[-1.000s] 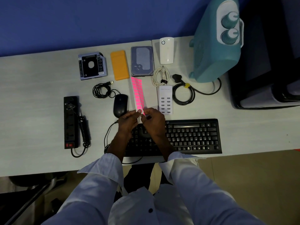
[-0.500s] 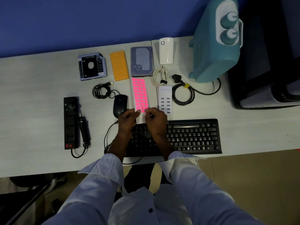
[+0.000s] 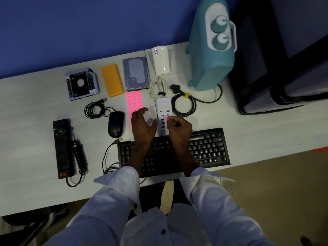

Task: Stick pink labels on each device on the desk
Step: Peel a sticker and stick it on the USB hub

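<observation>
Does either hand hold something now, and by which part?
The right hand pinches one small pink label by its edge. The left hand, open over the label sheet, holds nothing.

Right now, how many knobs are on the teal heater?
2, on the white panel of the teal heater: far knob toward the wall, near knob beside it. Other sides hidden.

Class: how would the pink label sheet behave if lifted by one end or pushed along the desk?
The pink label sheet lies thin and flat, so it would probably droop when lifted. It looks light; a push on the smooth desk would likely slide it.
</observation>
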`<state>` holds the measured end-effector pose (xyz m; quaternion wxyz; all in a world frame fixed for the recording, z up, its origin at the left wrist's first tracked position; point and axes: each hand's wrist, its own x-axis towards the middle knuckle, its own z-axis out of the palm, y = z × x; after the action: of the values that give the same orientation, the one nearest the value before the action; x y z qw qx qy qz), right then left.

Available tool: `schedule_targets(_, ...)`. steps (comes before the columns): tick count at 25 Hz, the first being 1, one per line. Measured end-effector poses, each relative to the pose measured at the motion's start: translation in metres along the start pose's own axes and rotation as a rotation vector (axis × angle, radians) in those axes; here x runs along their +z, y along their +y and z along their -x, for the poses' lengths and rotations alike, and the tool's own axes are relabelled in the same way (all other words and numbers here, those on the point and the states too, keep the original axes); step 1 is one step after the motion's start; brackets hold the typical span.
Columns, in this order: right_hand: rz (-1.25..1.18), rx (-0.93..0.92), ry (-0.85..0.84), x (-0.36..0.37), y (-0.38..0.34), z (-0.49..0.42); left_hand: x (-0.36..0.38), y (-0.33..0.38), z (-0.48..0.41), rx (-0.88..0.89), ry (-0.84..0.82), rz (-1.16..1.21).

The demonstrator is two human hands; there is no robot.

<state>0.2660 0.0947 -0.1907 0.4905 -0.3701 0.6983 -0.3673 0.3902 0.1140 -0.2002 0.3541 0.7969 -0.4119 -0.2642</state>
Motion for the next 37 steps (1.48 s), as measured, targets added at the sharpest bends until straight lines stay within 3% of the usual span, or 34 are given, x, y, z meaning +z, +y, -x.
schedule_targets(4, 0.014, -0.054, 0.054, -0.023, 0.001, -0.025, 0.037, 0.021, 0.003, -0.035, -0.141, -0.12)
schedule_targets(12, -0.011, 0.076, -0.051, -0.04, 0.0, -0.044, 0.058, 0.032, -0.011, -0.098, -0.139, -0.199)
schedule_targets(15, -0.107, 0.136, -0.102, -0.038, -0.008, -0.048, 0.045, 0.034, -0.015, -0.234, -0.157, 0.022)
schedule_targets(19, -0.158, 0.163, -0.178, -0.028, -0.021, -0.053, 0.028, 0.021, -0.022, -0.64, -0.329, 0.896)
schedule_targets(21, -0.147, 0.155, -0.224, -0.019, -0.022, -0.055, 0.027, 0.019, -0.024, -0.767, -0.309, 1.105)
schedule_targets(29, 0.04, 0.013, -0.259, 0.007, -0.007, -0.052, 0.032, 0.034, -0.02, -0.895, -0.184, 1.155)
schedule_targets(37, 0.16, -0.114, -0.233, 0.01, -0.011, -0.045, 0.033, 0.037, -0.023, -0.867, -0.188, 1.221)
